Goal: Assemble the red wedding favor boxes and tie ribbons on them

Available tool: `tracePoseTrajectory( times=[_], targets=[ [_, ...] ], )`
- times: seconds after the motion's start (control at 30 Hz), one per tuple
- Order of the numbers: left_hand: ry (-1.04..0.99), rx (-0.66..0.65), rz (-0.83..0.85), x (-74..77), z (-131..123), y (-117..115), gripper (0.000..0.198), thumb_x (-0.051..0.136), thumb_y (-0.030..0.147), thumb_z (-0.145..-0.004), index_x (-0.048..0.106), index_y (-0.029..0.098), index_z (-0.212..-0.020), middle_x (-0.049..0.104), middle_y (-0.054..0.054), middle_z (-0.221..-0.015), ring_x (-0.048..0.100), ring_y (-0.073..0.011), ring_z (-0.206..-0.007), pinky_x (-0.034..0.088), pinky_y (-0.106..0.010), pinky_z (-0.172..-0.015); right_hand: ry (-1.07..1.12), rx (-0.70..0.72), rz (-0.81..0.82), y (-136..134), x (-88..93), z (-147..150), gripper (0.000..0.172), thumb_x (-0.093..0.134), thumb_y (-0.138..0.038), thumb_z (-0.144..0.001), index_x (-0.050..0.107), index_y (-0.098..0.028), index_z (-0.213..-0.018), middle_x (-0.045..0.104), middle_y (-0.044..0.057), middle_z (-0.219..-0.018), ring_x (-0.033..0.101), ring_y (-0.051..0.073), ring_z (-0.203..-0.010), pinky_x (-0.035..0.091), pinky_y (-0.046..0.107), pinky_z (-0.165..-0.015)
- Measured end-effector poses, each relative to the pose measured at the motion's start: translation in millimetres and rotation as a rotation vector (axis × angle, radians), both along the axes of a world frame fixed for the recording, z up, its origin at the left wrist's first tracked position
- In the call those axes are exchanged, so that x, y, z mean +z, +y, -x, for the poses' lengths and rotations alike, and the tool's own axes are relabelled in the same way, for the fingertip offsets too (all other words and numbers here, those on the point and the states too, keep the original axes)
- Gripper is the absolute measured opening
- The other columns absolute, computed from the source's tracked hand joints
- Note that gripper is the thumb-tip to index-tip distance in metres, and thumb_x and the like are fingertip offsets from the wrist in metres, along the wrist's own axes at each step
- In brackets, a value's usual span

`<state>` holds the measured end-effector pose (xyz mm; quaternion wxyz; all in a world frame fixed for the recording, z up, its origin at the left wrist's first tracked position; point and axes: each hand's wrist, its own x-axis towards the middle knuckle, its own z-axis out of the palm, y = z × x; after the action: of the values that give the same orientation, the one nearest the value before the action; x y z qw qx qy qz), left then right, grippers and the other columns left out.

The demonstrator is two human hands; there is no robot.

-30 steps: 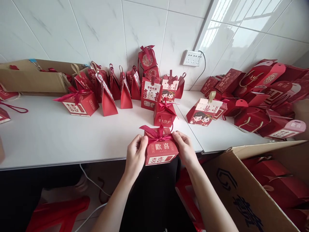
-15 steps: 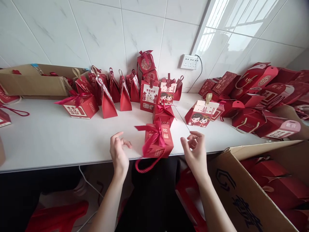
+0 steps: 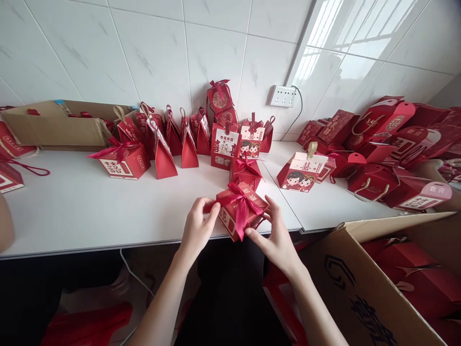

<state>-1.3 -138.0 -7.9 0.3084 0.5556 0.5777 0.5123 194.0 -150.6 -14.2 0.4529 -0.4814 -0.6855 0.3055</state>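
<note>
A red gift box [image 3: 223, 216] with gold lettering and a satin ribbon bow [image 3: 242, 202] on its lid sits at the table's front edge. My left hand [image 3: 201, 223] grips its left corner, the thumb in front and the fingers curled around the side. On the right, my right hand [image 3: 275, 240] holds the box with its thumb near a hanging ribbon tail and its fingers around the far side. Part of a red cord handle shows by the right fingers. Directly behind stands another bow-tied red box [image 3: 246, 174].
Several red gift boxes [image 3: 164, 158] stand along the tiled wall. More are heaped at the right, where another person's arm [image 3: 427, 170] reaches in. An open carton [image 3: 345, 274] of red boxes is at the lower right. A cardboard tray [image 3: 54, 129] lies at the left.
The box has turned, so its printed front now faces lower left. Both my hands, apart from it before, have closed in and taken hold of its sides.
</note>
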Motion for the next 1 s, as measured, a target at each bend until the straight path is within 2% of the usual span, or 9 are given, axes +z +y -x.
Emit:
tracePoseTrajectory(
  times=[0.1,0.23,0.37,0.53,0.6,0.7,0.77,0.87,1.0],
  targets=[
    [-0.012,-0.076,-0.023,-0.7,-0.8,-10.5,0.021,0.053,0.038,-0.083,0.054,0.019,-0.074,0.061,-0.003,-0.087,0.061,-0.0162,-0.084,0.05,-0.028,-0.079,0.001,0.015,0.011,2.2,-3.6,-6.8,0.093,0.067,-0.053,-0.076,0.014,-0.022,-0.146,0.032,0.019,-0.146,0.037,0.032,-0.133,0.033,0.056,-0.108],
    [-0.01,-0.134,-0.023,-2.1,-1.5,-27.8,0.023,0.054,0.037,-0.084,0.056,0.018,-0.071,0.058,-0.005,-0.098,0.061,-0.015,-0.088,0.052,-0.026,-0.077,0.057,0.027,0.022,3.6,-8.9,-15.0,0.092,0.064,-0.054,-0.079,0.008,-0.027,-0.148,0.03,0.018,-0.148,0.038,0.032,-0.133,0.036,0.058,-0.105],
    [-0.009,-0.15,-0.018,-5.1,-6.9,-42.7,0.022,0.055,0.038,-0.085,0.059,0.019,-0.075,0.054,-0.005,-0.101,0.061,-0.0144,-0.088,0.053,-0.025,-0.076,0.104,0.037,0.035,-1.5,-10.5,-17.1,0.076,0.059,-0.047,-0.086,0.014,-0.032,-0.146,0.027,0.015,-0.151,0.038,0.03,-0.134,0.038,0.056,-0.104],
    [0.119,-0.281,0.013,-0.4,-8.0,-57.2,0.022,0.053,0.036,-0.087,0.061,0.02,-0.074,0.057,-0.004,-0.094,0.061,-0.0147,-0.088,0.051,-0.026,-0.079,0.151,-0.053,-0.099,-8.8,-4.0,-14.6,0.042,0.051,-0.032,-0.092,0.038,-0.03,-0.132,0.044,0.012,-0.137,0.048,0.025,-0.126,0.045,0.048,-0.102],
    [0.171,-0.272,-0.004,6.3,-3.8,-56.9,0.021,0.055,0.034,-0.086,0.059,0.02,-0.071,0.06,-0.002,-0.088,0.061,-0.0143,-0.085,0.05,-0.025,-0.079,0.083,-0.073,-0.157,-10.0,-0.6,-13.6,0.033,0.05,-0.028,-0.092,0.046,-0.027,-0.125,0.047,0.011,-0.132,0.05,0.025,-0.124,0.049,0.045,-0.099],
    [0.179,-0.053,-0.181,20.6,0.3,-44.4,0.013,0.055,0.028,-0.085,0.057,0.02,-0.075,0.061,-0.001,-0.085,0.06,-0.0144,-0.083,0.049,-0.026,-0.078,-0.037,-0.084,-0.243,-10.6,2.8,-11.4,0.03,0.053,-0.023,-0.089,0.053,-0.025,-0.119,0.05,0.011,-0.127,0.054,0.024,-0.117,0.053,0.042,-0.093],
    [0.217,0.017,-0.333,32.1,-2.7,-28.5,0.011,0.052,0.026,-0.086,0.059,0.02,-0.08,0.061,-0.002,-0.087,0.059,-0.0148,-0.087,0.048,-0.027,-0.081,-0.077,-0.148,-0.314,-10.2,3.7,-9.1,0.026,0.054,-0.021,-0.089,0.056,-0.024,-0.114,0.056,0.01,-0.117,0.058,0.022,-0.107,0.055,0.039,-0.087],
    [0.359,-0.084,-0.445,48.0,-15.5,-0.3,0.015,0.051,0.025,-0.087,0.064,0.019,-0.083,0.063,-0.003,-0.093,0.058,-0.0163,-0.096,0.046,-0.031,-0.09,-0.148,-0.284,-0.427,-8.5,4.0,-6.5,0.018,0.054,-0.018,-0.089,0.058,-0.022,-0.106,0.062,0.008,-0.1,0.062,0.019,-0.093,0.056,0.036,-0.079],
    [0.552,-0.203,-0.268,58.7,-31.6,25.1,0.016,0.052,0.026,-0.086,0.067,0.02,-0.086,0.062,-0.004,-0.103,0.057,-0.0206,-0.103,0.044,-0.038,-0.095,-0.272,-0.371,-0.605,-7.3,3.1,-6.9,0.009,0.057,-0.016,-0.089,0.061,-0.021,-0.095,0.062,0.005,-0.091,0.062,0.017,-0.084,0.054,0.031,-0.073]
  ],
)
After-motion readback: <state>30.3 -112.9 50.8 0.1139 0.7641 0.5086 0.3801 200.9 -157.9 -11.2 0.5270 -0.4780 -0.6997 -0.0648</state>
